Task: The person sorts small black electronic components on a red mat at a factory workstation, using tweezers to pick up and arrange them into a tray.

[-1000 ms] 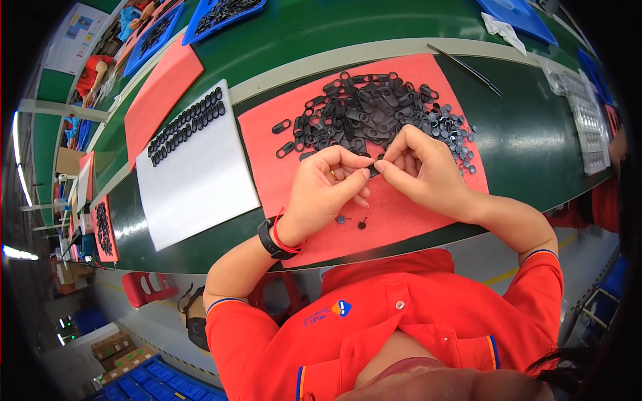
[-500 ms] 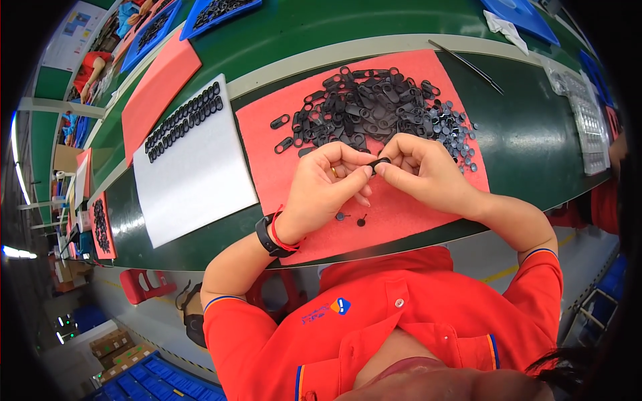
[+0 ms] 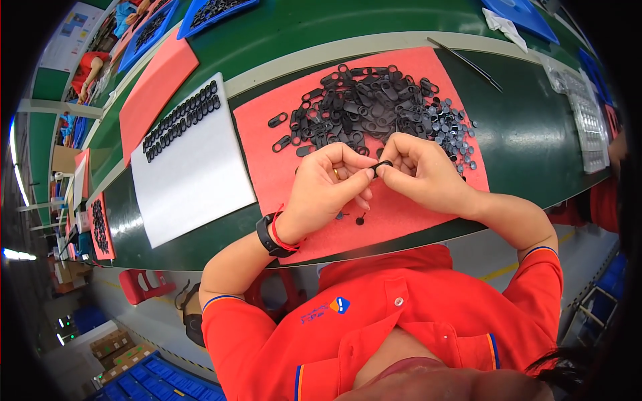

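Between my two hands is a small black oval plastic part point(image 3: 382, 164), pinched at both ends by thumbs and fingertips. My left hand point(image 3: 332, 179) is closed on its left end, and my right hand point(image 3: 418, 166) is closed on its right end. Both are held over a pink foam mat point(image 3: 414, 212). Just beyond them lies a heap of black oval parts with holes point(image 3: 361, 100). To its right are many small round dark discs point(image 3: 453, 134). Near my left hand, a small dark round piece with a thin stem point(image 3: 360, 220) rests on the mat.
A white foam sheet point(image 3: 190, 194) on the left carries two rows of black parts point(image 3: 180, 120). Pink foam point(image 3: 157, 93) lies beside it. Tweezers point(image 3: 466, 63) lie at the far right, with clear plastic trays point(image 3: 588, 127) beyond. Blue trays point(image 3: 214, 15) stand at the back.
My hands keep the same pinch on the black part, with only a slight shift of the fingertips. The whole view has shifted very slightly.
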The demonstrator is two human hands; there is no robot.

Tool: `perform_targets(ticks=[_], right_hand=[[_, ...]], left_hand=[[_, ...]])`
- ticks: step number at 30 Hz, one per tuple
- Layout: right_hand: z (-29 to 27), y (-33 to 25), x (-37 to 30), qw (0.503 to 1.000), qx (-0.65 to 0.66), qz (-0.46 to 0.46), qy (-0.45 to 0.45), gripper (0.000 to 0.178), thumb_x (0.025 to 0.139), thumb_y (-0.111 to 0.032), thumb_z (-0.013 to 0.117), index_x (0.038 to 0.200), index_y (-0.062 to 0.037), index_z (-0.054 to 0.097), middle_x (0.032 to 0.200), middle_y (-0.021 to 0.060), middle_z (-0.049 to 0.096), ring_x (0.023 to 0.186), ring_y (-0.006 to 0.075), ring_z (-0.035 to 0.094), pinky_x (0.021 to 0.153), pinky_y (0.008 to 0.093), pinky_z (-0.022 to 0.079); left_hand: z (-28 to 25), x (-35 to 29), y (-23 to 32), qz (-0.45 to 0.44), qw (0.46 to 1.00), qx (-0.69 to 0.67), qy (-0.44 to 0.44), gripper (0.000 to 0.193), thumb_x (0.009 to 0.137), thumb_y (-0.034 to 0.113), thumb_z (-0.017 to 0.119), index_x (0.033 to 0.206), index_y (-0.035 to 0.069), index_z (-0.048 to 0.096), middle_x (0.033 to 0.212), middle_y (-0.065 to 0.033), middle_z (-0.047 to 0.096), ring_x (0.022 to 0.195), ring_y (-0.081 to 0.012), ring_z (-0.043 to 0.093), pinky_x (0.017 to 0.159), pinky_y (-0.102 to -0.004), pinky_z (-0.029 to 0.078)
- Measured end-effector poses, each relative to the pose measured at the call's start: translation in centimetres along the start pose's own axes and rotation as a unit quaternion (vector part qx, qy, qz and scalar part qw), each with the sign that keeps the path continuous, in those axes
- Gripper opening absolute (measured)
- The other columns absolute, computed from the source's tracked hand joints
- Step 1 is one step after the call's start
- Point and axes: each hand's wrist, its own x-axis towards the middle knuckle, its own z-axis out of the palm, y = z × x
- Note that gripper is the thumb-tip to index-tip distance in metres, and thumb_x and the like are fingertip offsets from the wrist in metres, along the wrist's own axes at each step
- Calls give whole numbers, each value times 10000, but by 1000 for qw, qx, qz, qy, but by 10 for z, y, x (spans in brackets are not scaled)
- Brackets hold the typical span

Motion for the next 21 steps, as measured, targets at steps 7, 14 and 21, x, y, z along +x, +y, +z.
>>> perform_targets(ticks=[7, 14, 21], right_hand=[[2, 0, 0, 1000, -6, 0, 2, 93, 812, -55, 573, 787, -41, 484, 649, -64, 449, 553, -17, 372, 467, 178, 269], [1, 2, 0, 1000, 21, 2, -6, 84, 820, -53, 568, 799, -38, 488, 674, -58, 459, 586, -12, 393, 493, 177, 297], [0, 4, 4, 997, 71, 32, -13, 61, 859, -51, 559, 853, -8, 516, 752, -35, 521, 662, -5, 461, 560, 167, 366]], left_hand=[[7, -2, 1, 1, 1000, 18, 20, 80, 848, 32, 601, 911, -5, 569, 704, -32, 604, 514, -37, 541, 423, -153, 408], [8, -4, 8, 10, 999, 27, 26, 72, 856, 44, 594, 910, 1, 573, 652, -22, 583, 485, -33, 511, 406, -155, 366], [2, 0, 6, -16, 999, 18, 33, 87, 862, 58, 592, 930, 3, 586, 635, -22, 574, 471, -56, 513, 404, -171, 387]])
